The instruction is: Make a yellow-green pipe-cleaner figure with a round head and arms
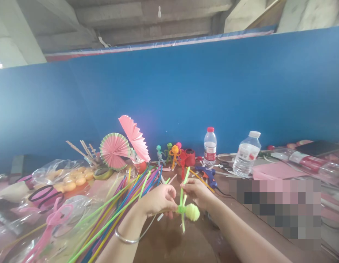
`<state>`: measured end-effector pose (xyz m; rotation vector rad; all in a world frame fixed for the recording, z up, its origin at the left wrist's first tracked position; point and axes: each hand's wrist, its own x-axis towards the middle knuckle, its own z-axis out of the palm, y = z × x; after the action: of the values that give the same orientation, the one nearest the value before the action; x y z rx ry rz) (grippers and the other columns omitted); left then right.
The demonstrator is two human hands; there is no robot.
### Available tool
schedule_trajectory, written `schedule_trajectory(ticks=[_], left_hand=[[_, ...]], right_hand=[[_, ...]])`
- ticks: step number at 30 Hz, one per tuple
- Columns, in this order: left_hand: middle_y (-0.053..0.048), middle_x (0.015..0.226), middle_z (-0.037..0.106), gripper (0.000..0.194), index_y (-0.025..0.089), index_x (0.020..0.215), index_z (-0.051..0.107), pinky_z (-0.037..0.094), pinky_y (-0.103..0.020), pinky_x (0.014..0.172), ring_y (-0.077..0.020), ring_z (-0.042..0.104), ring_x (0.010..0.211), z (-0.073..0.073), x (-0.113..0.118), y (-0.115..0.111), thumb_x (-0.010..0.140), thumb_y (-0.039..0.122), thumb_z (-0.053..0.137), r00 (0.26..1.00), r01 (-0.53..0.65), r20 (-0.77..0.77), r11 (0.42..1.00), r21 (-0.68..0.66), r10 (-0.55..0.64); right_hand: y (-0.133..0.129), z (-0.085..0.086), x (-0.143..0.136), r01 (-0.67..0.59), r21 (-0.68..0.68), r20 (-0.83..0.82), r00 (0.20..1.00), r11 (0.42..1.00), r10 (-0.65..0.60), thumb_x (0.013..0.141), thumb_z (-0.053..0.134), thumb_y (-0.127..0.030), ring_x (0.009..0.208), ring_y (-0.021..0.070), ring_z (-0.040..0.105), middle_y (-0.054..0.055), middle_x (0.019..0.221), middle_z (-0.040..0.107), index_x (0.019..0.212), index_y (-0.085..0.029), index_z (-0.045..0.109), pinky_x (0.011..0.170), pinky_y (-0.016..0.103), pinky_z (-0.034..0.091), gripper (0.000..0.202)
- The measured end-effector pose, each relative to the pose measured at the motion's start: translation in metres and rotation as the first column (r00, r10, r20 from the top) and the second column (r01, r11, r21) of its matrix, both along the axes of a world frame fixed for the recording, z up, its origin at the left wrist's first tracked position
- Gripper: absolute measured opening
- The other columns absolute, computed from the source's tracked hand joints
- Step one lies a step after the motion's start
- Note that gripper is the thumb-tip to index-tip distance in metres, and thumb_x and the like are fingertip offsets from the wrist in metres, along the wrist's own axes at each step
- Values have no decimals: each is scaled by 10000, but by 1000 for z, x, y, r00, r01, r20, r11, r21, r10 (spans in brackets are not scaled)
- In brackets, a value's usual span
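Observation:
Between my hands is a small pipe-cleaner figure (192, 212), with a pale yellow-green wound ball at one end and green stems crossing beside it. My left hand (160, 200), with a silver bangle at the wrist, is closed with its fingertips on the figure's left side. Above the ball, my right hand (198, 191) pinches a bright green pipe cleaner (186, 174) that stands up from the figure. Finished-looking pipe-cleaner figures (174, 153) in several colours stand at the back of the table. Long loose pipe cleaners (111, 215) lie left of my left forearm.
Pink paper fans (114, 149) stand in a cup at the back left, near a bag of orange balls (76, 179). A blue glue gun (209, 175) lies behind my right hand. Two water bottles (210, 146) stand further back. Pink paper (278, 170) lies on the right.

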<state>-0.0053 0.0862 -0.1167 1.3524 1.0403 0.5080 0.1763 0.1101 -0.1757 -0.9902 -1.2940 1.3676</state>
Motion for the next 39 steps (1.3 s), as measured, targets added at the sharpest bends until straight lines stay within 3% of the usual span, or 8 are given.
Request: schedule_trajectory(ticks=[6, 13, 20, 22, 26, 27, 33, 39], left_hand=[[11, 397, 616, 285, 184, 705, 461, 353, -188, 321, -149, 547, 307, -34, 8, 8, 518, 72, 644, 987, -50, -149, 998, 38, 55], [42, 379, 572, 216, 189, 682, 439, 384, -194, 366, -149, 574, 362, -22, 7, 9, 587, 99, 611, 963, -266, 64, 959, 99, 261], [90, 458, 506, 329, 202, 676, 350, 406, -152, 428, -61, 520, 403, -9, 8, 20, 606, 181, 671, 735, -558, 462, 830, -3, 496], [88, 488, 504, 365, 200, 659, 338, 398, -124, 433, -37, 504, 417, -2, 4, 21, 585, 183, 695, 678, -565, 547, 824, -40, 491], [44, 607, 573, 373, 200, 680, 344, 419, -95, 483, -16, 521, 474, 17, -8, 14, 603, 192, 709, 647, -493, 636, 867, -73, 421], [40, 621, 579, 362, 201, 695, 351, 421, -92, 488, -11, 518, 470, 22, -9, 12, 619, 203, 705, 658, -462, 642, 884, -68, 393], [22, 544, 599, 343, 198, 725, 393, 351, -113, 358, -54, 516, 377, 31, -8, -3, 620, 180, 719, 861, -174, 483, 985, -17, 161], [-60, 470, 644, 319, 156, 672, 472, 331, -181, 301, -158, 541, 302, -8, 7, -3, 495, 49, 715, 992, 88, 95, 992, -90, -79]], right_hand=[[-5, 29, 5, 78, 172, 281, 952, 982, -125, 632, 659, -317, 437, 100, 460, -25, 497, 562, 594, -154, 665, 443, 217, 318, 168], [-35, 58, -7, 134, 472, 377, 863, 871, -337, 763, 553, -302, 553, 145, 507, 6, 593, 605, 682, -197, 662, 570, 249, 369, 173], [-48, 53, -12, -87, 861, 279, 905, 501, -322, 793, 521, -113, 753, 172, 604, 57, 876, 693, 954, -210, 642, 723, 288, 439, 224], [-49, 49, -14, -37, 838, 224, 933, 544, -281, 794, 526, -115, 807, 182, 608, 64, 927, 687, 994, -212, 639, 759, 302, 439, 249], [-40, 37, -17, 218, 403, -67, 976, 889, -209, 771, 589, -261, 801, 197, 598, 62, 841, 680, 841, -197, 684, 744, 298, 436, 134], [-35, 33, -18, 225, 317, -104, 974, 921, -202, 774, 578, -311, 725, 186, 597, 57, 767, 671, 810, -187, 673, 669, 287, 445, 160], [-7, 8, -10, 72, 103, -76, 995, 992, -65, 769, 494, -390, 448, 114, 512, 18, 545, 575, 690, -152, 576, 428, 223, 377, 264], [3, 11, 6, -79, 37, 214, 974, 996, 69, 640, 598, -275, 369, 92, 455, -3, 446, 553, 523, -134, 595, 380, 200, 317, 183]])
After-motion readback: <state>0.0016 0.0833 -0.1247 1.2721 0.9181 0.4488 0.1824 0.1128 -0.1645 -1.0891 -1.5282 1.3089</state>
